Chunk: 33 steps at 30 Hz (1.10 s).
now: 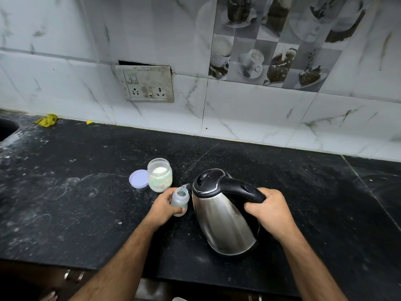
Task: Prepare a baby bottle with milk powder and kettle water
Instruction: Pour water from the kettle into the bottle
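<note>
A small clear baby bottle (180,200) stands open-topped on the black counter (76,203), and my left hand (163,207) grips it from the left. My right hand (270,211) grips the black handle of a steel kettle (221,216). The kettle is tilted to the left, its spout right over the bottle's mouth, and a thin stream of water shows there. Just behind the bottle stands an open clear jar of white milk powder (160,174). Its pale purple lid (138,178) lies flat on the counter to the jar's left.
A marble-tiled wall with a switch and socket plate (147,84) rises behind the counter. A yellow cloth (47,120) lies at the back left near a dark sink edge (6,129). Drawer handles (73,275) show below the counter's front edge.
</note>
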Tool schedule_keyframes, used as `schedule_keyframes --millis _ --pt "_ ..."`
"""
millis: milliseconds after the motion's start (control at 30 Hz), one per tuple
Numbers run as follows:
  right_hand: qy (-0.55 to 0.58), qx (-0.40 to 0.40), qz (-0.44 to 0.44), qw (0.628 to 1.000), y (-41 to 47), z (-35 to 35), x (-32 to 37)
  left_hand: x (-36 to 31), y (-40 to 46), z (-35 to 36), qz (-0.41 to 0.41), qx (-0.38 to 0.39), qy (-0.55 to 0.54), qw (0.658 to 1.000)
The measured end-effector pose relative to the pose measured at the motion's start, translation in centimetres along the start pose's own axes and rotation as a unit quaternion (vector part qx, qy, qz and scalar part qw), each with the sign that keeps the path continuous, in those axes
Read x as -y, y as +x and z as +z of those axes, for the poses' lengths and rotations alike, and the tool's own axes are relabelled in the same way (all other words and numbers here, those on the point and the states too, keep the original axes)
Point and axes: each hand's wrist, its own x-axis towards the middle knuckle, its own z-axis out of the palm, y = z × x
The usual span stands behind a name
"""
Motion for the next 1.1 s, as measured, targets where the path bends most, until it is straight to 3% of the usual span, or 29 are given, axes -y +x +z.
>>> schedule_keyframes --millis 700,1100 --pt "-0.008 -0.002 -0.008 1.000 0.2 0.0 -0.1 0.3 0.3 -0.1 0.003 0.008 -0.009 1.000" --pt "0.044 -0.023 -0.015 0.999 -0.8 -0.9 -2.1 -1.6 0.1 0.9 0.030 0.060 -0.030 0.997"
